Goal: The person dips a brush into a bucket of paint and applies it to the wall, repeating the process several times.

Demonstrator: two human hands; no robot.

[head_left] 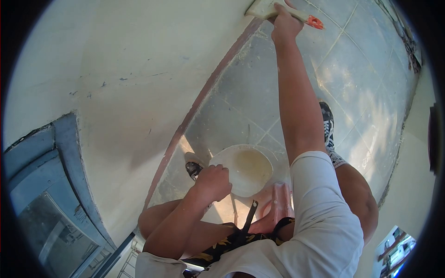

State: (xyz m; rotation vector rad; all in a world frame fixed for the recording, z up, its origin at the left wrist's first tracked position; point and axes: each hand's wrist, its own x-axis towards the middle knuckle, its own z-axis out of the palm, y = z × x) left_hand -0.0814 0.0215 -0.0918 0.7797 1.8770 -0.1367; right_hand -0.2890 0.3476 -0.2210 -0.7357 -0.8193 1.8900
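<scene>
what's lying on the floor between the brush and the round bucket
Only grey floor tiles with pale joint lines and marks lie between the brush and bucket; the right forearm runs alongside, as the head view shows.

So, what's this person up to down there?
Someone low down by a pale wall is reaching out with the right hand, which grips a wide, pale brush with a red handle end, close to the wall's foot. The left hand is curled beside a round, whitish bucket holding some pale stuff, on the grey tiled floor. Whether the bristles touch the wall isn't clear.
</scene>
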